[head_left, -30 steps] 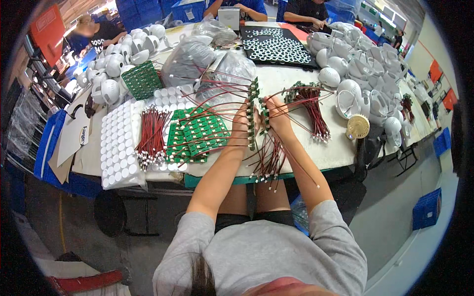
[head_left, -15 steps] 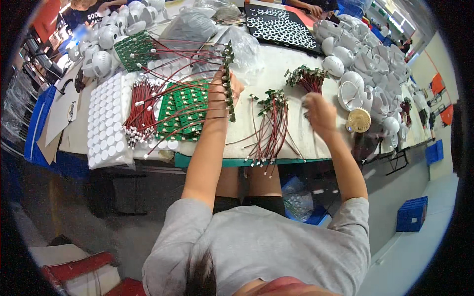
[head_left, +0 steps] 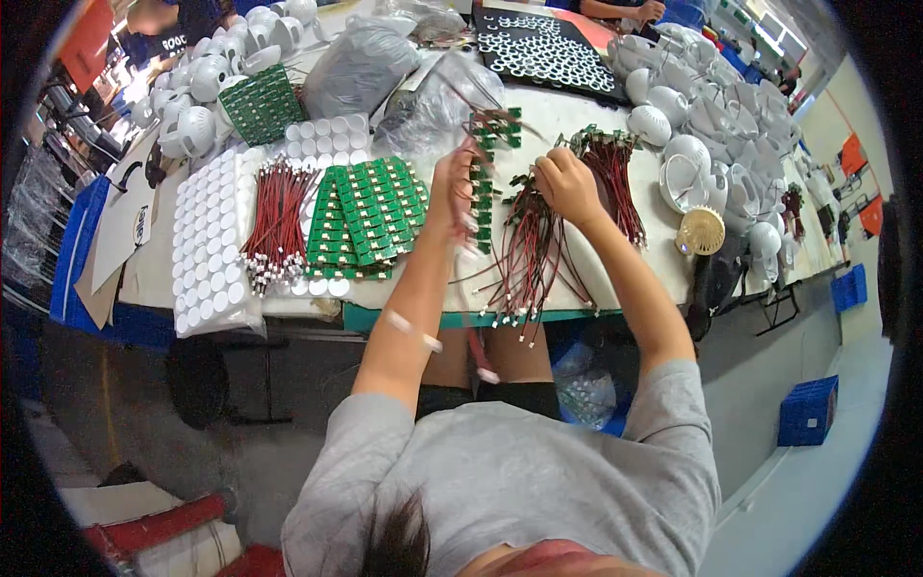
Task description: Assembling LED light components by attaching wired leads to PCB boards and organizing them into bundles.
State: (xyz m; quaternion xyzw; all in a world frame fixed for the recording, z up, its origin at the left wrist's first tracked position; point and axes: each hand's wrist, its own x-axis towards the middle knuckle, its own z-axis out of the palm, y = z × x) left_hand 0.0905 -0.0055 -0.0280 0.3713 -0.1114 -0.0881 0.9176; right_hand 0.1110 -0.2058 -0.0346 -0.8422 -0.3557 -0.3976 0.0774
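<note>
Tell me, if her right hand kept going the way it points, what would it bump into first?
Probably the bundle of red wires with green boards lying just beyond the right hand on the table; depth is hard to judge, so the hand may already touch it.

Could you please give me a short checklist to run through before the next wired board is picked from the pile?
1. Left hand grips the strip of small green boards: ok, it is raised above the table.
2. Right hand is on the pile of red-wired pieces: ok, fingers rest at its top.
3. Wires free of tangles: cannot tell, they overlap closely.
4. Wire ends stay on the table: not ok, several hang over the front edge.
5. Stack of green boards is close to the left hand: ok.
6. Bundle of red wires is clear of both hands: ok.
</note>
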